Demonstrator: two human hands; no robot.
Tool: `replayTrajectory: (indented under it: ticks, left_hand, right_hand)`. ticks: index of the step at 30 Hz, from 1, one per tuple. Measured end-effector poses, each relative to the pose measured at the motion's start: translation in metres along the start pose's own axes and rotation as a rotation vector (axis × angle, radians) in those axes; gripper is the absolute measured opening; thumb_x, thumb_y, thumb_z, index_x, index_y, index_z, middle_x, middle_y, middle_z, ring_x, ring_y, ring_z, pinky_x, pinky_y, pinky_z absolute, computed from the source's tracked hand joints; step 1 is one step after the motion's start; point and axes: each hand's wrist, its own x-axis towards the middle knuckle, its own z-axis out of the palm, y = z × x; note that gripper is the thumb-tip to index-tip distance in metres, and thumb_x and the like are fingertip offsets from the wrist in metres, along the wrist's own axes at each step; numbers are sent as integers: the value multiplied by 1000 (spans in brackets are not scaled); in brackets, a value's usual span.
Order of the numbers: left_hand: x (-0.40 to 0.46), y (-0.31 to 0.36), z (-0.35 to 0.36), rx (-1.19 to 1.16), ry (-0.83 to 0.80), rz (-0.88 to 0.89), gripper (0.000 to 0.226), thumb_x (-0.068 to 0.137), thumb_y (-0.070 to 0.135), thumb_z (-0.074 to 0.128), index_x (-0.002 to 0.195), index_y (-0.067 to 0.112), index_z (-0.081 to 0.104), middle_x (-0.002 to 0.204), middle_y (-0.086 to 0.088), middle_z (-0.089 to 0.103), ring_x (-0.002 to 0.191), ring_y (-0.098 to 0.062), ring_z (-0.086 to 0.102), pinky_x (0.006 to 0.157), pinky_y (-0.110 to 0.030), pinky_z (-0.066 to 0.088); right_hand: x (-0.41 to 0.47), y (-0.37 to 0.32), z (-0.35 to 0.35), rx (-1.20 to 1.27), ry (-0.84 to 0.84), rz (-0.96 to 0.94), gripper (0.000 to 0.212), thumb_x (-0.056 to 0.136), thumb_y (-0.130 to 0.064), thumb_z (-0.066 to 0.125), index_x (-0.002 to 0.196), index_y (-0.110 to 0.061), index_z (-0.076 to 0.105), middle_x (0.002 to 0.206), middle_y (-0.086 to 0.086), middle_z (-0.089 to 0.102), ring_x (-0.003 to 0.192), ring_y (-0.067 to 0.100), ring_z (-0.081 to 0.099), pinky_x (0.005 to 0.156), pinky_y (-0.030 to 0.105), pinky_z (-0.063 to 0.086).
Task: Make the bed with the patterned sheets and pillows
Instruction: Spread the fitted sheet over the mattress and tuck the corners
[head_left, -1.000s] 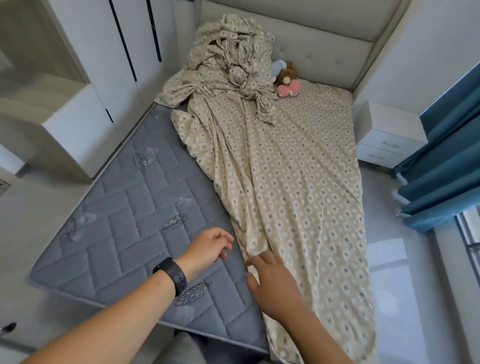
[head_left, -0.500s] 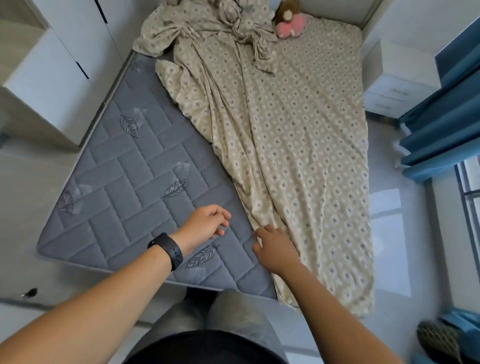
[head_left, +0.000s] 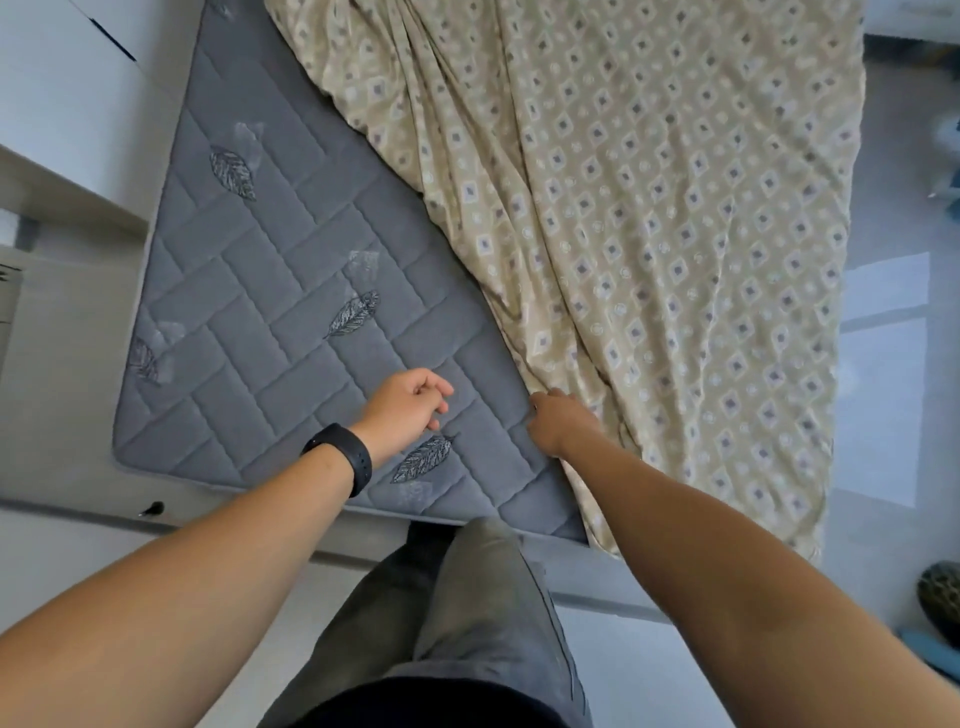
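A beige patterned sheet (head_left: 649, 218) covers the right half of a grey quilted mattress (head_left: 270, 291) and hangs over its foot end. The mattress's left half is bare. My right hand (head_left: 558, 423) grips the sheet's left edge near the foot of the bed, fingers curled into the fabric. My left hand (head_left: 410, 402), with a black band on its wrist, hovers over the bare mattress just left of the sheet, fingers loosely curled and holding nothing. No pillows are in view.
I stand at the foot of the bed, my grey trouser leg (head_left: 483, 597) against its edge. White cabinets (head_left: 62, 104) line the left side. Pale floor (head_left: 883, 389) runs along the right, with a dark patterned object (head_left: 940, 597) at the far right.
The view has tilted down toward the foot of the bed, hiding the headboard and soft toy. My right hand went from lying flat by the sheet edge to gripping it.
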Motion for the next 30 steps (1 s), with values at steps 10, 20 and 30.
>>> replayTrajectory:
  ticks: [10,20,30]
  left_hand:
    - [87,-36,32,31,51,-61,28,99,4,43,96,17,68,84,-2,68,66,-16,61,62,-23,46]
    - [71,-67,53,14,-10,-152,29,101,3,43,93,17,68,82,-5,67,63,-14,58,51,-17,46]
    - [13,-3,13,187,82,78,23,94,6,52,94,26,63,72,1,61,65,-18,57,57,-25,43]
  right_hand:
    - [136,-11,15,-104,31,98,44,96,-28,40,140,-31,48,160,7,11,136,35,24,103,44,31]
    - [145,-7,-2,268,215,158,36,99,-14,35,122,-20,61,133,5,50,126,34,41,105,50,31]
    - [-5,-76,-56,979,446,-95,42,110,-25,33,79,-15,60,88,5,63,85,20,56,78,27,39]
